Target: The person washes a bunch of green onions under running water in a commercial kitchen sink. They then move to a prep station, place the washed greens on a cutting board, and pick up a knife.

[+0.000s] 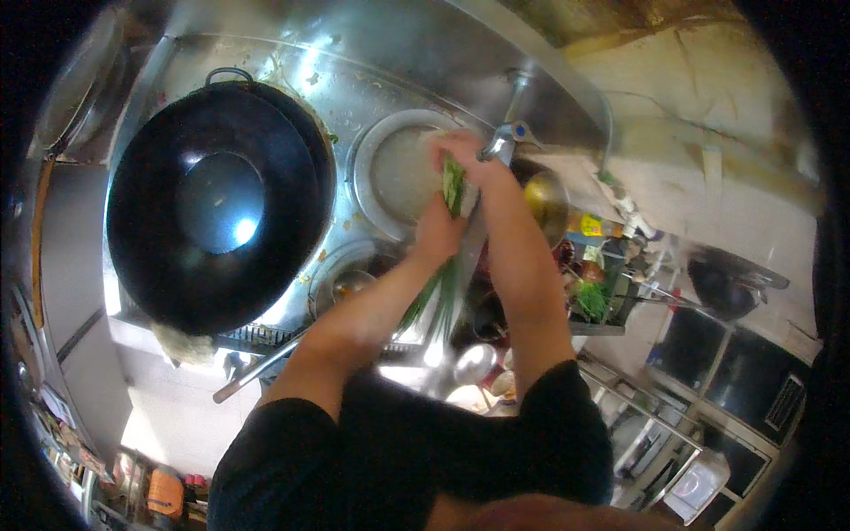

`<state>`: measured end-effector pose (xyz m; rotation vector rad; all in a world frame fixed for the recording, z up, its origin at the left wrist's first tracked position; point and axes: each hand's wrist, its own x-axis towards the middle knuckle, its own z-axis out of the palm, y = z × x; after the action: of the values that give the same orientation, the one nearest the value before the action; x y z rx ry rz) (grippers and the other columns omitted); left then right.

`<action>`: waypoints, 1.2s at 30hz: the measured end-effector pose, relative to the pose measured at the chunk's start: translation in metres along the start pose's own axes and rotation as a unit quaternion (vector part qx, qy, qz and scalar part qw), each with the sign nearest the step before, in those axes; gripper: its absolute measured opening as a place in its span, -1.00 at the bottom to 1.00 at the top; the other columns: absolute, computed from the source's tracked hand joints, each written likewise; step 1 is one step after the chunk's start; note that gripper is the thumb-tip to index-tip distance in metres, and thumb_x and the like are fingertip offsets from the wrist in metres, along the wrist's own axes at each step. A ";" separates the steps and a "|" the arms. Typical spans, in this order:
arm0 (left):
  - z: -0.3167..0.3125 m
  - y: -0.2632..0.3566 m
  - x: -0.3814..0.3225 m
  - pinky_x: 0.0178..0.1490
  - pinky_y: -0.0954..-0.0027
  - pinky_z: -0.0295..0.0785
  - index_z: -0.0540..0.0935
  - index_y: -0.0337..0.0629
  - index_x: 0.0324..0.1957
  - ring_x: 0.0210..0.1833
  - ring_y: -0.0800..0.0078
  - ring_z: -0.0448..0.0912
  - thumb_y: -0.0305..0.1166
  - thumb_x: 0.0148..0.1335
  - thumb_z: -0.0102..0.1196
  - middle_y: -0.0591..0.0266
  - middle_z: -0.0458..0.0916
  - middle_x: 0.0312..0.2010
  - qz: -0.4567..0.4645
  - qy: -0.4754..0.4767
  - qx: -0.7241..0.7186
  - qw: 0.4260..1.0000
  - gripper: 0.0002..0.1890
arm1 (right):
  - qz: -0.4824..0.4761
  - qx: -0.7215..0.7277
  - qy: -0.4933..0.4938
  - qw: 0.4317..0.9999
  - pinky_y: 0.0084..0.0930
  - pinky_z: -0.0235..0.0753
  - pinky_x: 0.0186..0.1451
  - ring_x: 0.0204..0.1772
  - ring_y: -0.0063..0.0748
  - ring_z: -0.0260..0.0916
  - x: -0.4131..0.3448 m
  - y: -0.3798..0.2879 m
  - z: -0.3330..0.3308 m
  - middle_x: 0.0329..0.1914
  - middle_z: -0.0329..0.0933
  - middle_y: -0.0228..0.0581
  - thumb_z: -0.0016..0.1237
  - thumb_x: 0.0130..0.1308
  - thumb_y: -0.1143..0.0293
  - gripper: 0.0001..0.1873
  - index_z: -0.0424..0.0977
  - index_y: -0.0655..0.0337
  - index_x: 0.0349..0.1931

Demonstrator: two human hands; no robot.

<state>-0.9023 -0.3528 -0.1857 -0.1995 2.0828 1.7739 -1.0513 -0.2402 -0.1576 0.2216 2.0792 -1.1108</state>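
Note:
A bunch of long green stalks, perhaps scallions (453, 182), is gripped around its middle by my left hand (439, 229). Its leafy ends hang down towards my body. Fingers of my right hand (459, 151) curl around the upper end, blurred and partly covering it. Both hands are over the right side of a round metal pot (362, 174) that holds cloudy liquid. Just right of my right hand is a metal faucet (506, 138); whether water runs from it is hidden by the hand.
A large black wok (219, 285) takes up the left of the steel stove top (345, 73). Below the pot, a smaller metal bowl (332, 279) is partly behind my left forearm. A long-handled utensil (255, 372) juts past the front edge. Green leaves (591, 300) and bottles lie to the right.

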 end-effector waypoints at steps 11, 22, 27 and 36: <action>-0.004 0.003 -0.008 0.01 -0.13 0.45 0.31 -0.29 0.10 -0.03 -0.36 0.54 -0.35 0.12 0.16 -0.37 0.58 -0.13 0.005 -0.035 -0.022 0.999 -0.47 | 0.017 0.347 0.094 0.933 -0.34 0.53 -0.13 -0.21 -0.32 0.55 0.054 0.036 -0.050 -0.22 0.62 -0.24 -0.11 0.40 -0.11 -0.47 0.56 0.26 -0.19; -0.007 0.014 0.008 0.01 -0.12 0.45 0.32 -0.26 0.15 -0.06 -0.31 0.56 -0.37 0.13 0.15 -0.35 0.59 -0.11 0.002 -0.020 -0.007 1.000 -0.46 | -0.051 0.267 0.053 0.961 -0.42 0.51 -0.14 -0.13 -0.37 0.53 0.009 0.009 -0.001 -0.14 0.57 -0.14 0.09 0.25 -0.16 -0.35 0.50 0.29 0.05; 0.005 -0.011 0.046 -0.06 0.05 0.51 0.38 -0.26 0.11 -0.13 -0.03 0.62 -0.41 0.14 0.17 -0.17 0.61 -0.14 -0.015 0.009 -0.196 0.981 -0.52 | 0.111 0.316 0.225 0.915 -0.44 0.46 -0.08 -0.13 -0.33 0.48 -0.033 0.017 0.019 -0.11 0.51 -0.22 0.17 0.25 0.01 -0.46 0.49 0.30 0.01; -0.021 0.040 0.067 -0.27 0.24 0.55 0.50 -0.21 -0.03 -0.33 0.26 0.61 -0.32 0.22 0.24 0.10 0.60 -0.32 -0.117 -0.101 -0.519 0.840 -0.66 | 0.006 0.198 0.043 0.979 -0.37 0.52 -0.14 -0.15 -0.34 0.53 -0.109 0.042 0.047 -0.17 0.54 -0.24 0.23 0.12 0.27 -0.46 0.36 0.23 0.08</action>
<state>-0.9823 -0.3556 -0.1725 -0.5000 0.7190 2.4236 -0.9301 -0.2303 -0.1254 0.4825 1.9082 -1.5253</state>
